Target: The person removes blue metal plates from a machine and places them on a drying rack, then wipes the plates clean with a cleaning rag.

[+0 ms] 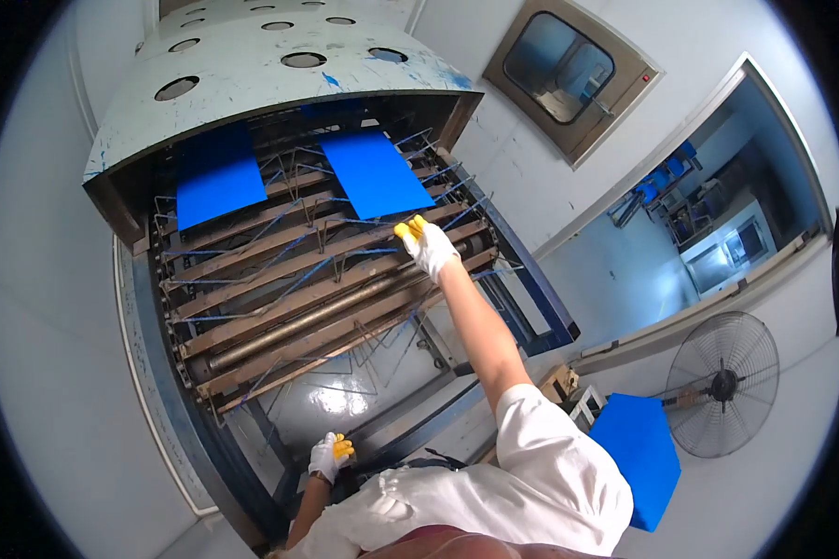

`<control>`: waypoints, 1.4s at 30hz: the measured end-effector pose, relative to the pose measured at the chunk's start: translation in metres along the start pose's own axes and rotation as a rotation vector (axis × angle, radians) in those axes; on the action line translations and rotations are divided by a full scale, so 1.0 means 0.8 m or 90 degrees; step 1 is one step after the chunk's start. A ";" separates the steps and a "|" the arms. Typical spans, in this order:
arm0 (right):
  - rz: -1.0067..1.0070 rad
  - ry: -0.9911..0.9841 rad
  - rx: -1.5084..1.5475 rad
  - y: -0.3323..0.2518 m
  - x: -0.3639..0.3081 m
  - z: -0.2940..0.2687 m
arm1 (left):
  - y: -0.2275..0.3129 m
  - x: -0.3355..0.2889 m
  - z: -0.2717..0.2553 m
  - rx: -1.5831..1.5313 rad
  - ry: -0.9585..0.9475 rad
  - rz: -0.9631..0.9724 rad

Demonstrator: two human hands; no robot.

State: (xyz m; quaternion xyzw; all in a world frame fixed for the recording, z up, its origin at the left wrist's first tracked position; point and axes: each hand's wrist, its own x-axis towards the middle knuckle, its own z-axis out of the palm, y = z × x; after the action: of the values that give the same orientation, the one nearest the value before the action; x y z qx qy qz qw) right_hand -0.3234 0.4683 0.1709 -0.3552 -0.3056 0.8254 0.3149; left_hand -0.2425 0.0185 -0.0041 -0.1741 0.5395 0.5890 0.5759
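Through my feed, the blue panel (378,174) by the conveyor's (252,323) right edge and the blue sheet (221,182) by its left edge both look smooth and matt. I find the brown slats (252,282) dull and worn, metal or wood I can't tell; the roller (317,310) near the front edge is faintly shiny metal. The hood (242,51) looks like painted metal, blue-spattered. Both hands (425,244) wear white cloth gloves (435,254) with rubbery-looking yellow fingertips (343,448); the sleeve (545,447) is creased cloth. The floor (340,399) below gleams glossily.
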 end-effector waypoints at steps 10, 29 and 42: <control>0.189 -0.075 0.027 -0.022 0.013 0.093 | 0.003 -0.001 -0.024 -0.099 0.046 0.053; -0.155 0.100 -0.129 -0.077 -0.441 -0.316 | -0.045 -0.001 0.069 0.197 -0.124 0.018; -0.259 0.965 -0.421 -0.101 -0.608 -0.618 | -0.138 -0.023 0.148 0.405 -0.238 -0.067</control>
State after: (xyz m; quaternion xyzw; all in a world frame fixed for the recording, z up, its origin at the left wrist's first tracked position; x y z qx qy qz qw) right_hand 0.3534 0.2980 0.1439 -0.8236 -0.2955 0.1605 0.4569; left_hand -0.0923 0.0817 0.0055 0.0966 0.5717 0.3827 0.7193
